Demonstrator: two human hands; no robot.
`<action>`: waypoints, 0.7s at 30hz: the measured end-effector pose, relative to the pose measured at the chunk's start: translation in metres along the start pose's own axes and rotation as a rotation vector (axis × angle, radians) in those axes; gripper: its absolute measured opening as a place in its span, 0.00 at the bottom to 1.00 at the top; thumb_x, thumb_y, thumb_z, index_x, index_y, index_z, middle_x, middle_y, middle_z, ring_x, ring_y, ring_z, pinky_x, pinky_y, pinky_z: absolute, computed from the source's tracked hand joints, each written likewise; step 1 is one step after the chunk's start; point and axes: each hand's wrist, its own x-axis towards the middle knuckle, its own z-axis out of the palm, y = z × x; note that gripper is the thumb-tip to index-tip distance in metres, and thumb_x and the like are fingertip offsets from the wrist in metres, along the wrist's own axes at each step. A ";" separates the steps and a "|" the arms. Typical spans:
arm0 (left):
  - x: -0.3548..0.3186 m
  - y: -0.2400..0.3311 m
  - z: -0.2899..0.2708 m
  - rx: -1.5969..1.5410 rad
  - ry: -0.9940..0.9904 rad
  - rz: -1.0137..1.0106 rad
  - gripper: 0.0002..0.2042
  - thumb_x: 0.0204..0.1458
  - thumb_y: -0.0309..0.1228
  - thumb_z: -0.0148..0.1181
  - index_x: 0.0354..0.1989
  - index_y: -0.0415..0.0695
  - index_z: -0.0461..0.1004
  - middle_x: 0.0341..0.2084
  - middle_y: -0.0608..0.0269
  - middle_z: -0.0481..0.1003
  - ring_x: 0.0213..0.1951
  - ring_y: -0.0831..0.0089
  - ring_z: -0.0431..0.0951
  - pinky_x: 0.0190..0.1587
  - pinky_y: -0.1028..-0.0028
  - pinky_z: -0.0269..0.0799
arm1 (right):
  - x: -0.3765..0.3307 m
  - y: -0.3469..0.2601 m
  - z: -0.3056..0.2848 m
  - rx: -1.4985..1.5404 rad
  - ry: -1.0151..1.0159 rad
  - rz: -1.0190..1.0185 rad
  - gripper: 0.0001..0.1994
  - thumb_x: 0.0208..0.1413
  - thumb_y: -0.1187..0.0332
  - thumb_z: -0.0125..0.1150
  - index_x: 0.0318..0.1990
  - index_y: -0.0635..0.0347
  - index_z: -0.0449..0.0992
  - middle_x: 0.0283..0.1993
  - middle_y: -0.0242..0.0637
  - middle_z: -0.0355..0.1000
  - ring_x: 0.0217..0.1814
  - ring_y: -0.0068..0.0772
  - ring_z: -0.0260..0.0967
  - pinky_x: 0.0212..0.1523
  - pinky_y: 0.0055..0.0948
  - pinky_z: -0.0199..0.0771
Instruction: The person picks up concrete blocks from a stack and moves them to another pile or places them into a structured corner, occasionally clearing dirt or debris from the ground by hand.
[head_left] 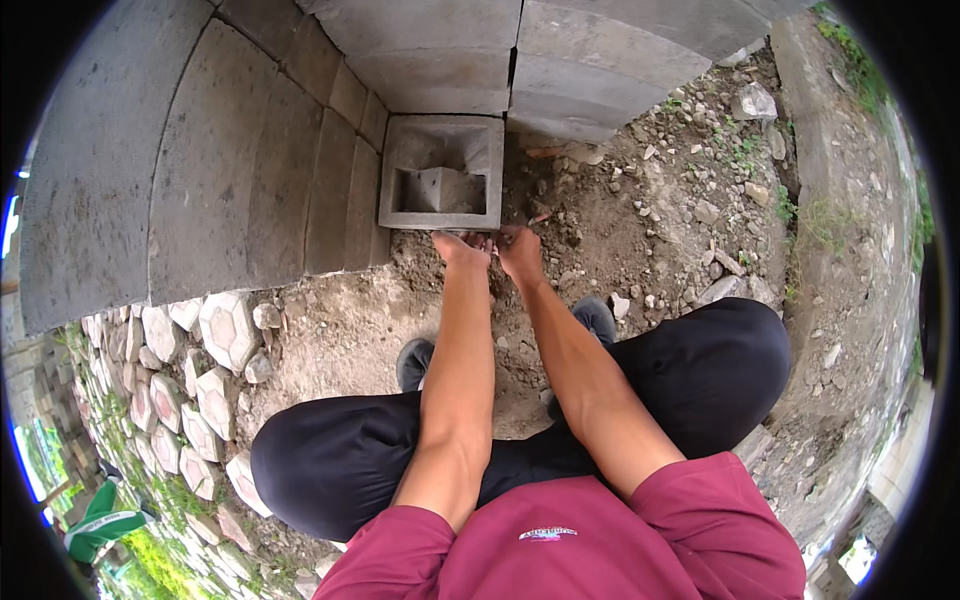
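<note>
A hollow grey concrete block [440, 221] sits in the corner between two block walls, its cavities facing up. At its near lower edge is my left hand [464, 247], thumb apart from the fingers, with the fingertips partly hidden by the block. Close beside it, at the block's near right corner, my right hand [518, 250] has its fingers curled together. What those fingers hold, if anything, is too small to make out. A small reddish-brown piece [540, 217] shows just past the right hand; whether it is held I cannot tell.
Tall concrete block walls stand to the left [220, 160] and ahead [430, 70]. Loose soil and rubble [620, 220] cover the ground at right, beside a concrete ledge [825, 130]. Several hexagonal paving stones [228, 330] lie at lower left. My shoes [414, 362] are below my hands.
</note>
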 end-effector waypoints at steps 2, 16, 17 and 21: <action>0.000 0.000 0.000 0.006 -0.003 0.001 0.34 0.49 0.62 0.33 0.49 0.43 0.64 0.46 0.61 0.64 0.47 0.64 0.61 0.54 0.60 0.54 | 0.001 0.000 0.000 -0.016 -0.022 0.011 0.06 0.46 0.74 0.56 0.32 0.59 0.79 0.26 0.51 0.73 0.30 0.50 0.73 0.30 0.39 0.70; -0.001 -0.017 0.011 0.002 -0.010 0.265 0.30 0.52 0.57 0.37 0.47 0.43 0.70 0.44 0.56 0.70 0.37 0.61 0.72 0.35 0.67 0.68 | 0.004 0.007 0.003 -0.061 -0.006 -0.221 0.05 0.44 0.72 0.57 0.28 0.63 0.76 0.28 0.51 0.69 0.33 0.52 0.69 0.34 0.41 0.67; -0.004 -0.020 0.013 0.001 -0.015 0.256 0.30 0.52 0.57 0.37 0.47 0.43 0.70 0.44 0.56 0.70 0.37 0.61 0.72 0.35 0.67 0.68 | 0.005 0.009 0.002 -0.071 -0.002 -0.222 0.05 0.44 0.72 0.57 0.28 0.63 0.76 0.28 0.51 0.69 0.33 0.52 0.69 0.34 0.41 0.67; -0.004 -0.022 0.010 0.127 0.143 0.261 0.24 0.52 0.54 0.41 0.44 0.49 0.71 0.35 0.65 0.73 0.33 0.69 0.71 0.34 0.70 0.65 | 0.011 0.021 0.000 -0.041 0.001 -0.232 0.06 0.44 0.71 0.58 0.29 0.62 0.77 0.26 0.49 0.71 0.31 0.50 0.70 0.32 0.40 0.69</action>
